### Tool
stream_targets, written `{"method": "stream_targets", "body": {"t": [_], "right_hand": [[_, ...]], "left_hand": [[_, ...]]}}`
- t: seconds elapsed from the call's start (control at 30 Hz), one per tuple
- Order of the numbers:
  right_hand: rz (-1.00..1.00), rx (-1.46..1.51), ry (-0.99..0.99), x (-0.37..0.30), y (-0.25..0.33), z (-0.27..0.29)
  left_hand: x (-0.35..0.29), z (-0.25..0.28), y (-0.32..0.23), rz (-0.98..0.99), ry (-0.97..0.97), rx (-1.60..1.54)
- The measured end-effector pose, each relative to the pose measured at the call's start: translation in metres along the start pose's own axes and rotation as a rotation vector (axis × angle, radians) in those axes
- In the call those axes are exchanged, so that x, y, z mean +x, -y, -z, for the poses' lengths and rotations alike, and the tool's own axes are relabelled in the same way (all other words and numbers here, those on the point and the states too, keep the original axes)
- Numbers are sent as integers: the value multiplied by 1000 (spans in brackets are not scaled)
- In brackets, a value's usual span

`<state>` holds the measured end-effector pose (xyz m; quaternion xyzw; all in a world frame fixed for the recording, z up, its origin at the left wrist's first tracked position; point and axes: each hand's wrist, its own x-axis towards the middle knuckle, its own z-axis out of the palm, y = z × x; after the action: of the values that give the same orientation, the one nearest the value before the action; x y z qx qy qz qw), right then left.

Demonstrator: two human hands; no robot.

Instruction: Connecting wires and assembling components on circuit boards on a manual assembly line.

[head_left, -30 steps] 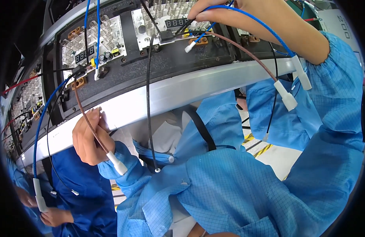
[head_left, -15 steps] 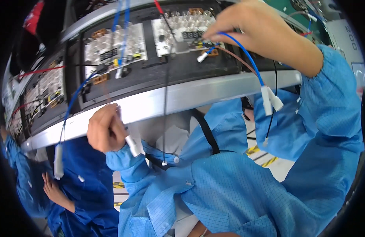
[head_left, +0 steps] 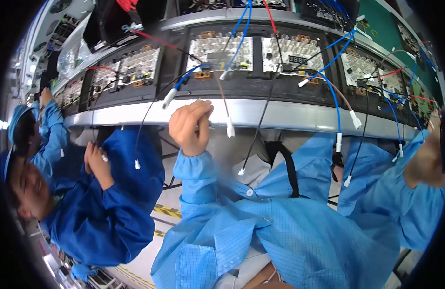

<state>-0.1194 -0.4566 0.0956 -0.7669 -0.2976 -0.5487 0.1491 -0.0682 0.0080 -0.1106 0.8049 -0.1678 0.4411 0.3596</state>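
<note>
My left hand (head_left: 190, 126) is at the front metal rail (head_left: 275, 111), fingers curled and pressed together; what they hold, if anything, is hidden. Just right of it hangs a brown wire (head_left: 221, 91) with a white connector (head_left: 230, 128), apart from the fingers. To its upper left, another white connector (head_left: 170, 98) ends a blue wire (head_left: 188, 76). Smeared by motion at the right edge, my right hand (head_left: 427, 156) has its fingers unclear. Beyond the rail, white circuit boards (head_left: 219, 54) sit in black frames; one carries a digit display (head_left: 298, 59).
Several wires with white connectors (head_left: 339, 142) dangle over the rail's front. At left sits a co-worker in dark blue (head_left: 102, 216), hands together; another person in light blue (head_left: 51, 123) is farther off. Red cables (head_left: 160, 40) reach the boards from behind.
The view has swung left, so the boards appear farther right. My right hand has left the wires at the display board for the right edge. The brown wire's connector has come free of my left hand.
</note>
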Motion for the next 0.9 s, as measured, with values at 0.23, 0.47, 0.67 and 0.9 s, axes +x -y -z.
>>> {"method": "stream_targets", "body": {"t": [0.23,0.47,0.67,0.9], "right_hand": [[378,82,311,-63,66,2],[286,772,326,-63,121,-39],[328,942,324,-53,162,-79],[365,947,357,-69,160,-59]], "left_hand": [[-15,24,-7,113,61,116],[-2,36,-10,516,-243,-300],[8,33,-24,297,-62,-156],[-4,36,-32,294,111,114]]}}
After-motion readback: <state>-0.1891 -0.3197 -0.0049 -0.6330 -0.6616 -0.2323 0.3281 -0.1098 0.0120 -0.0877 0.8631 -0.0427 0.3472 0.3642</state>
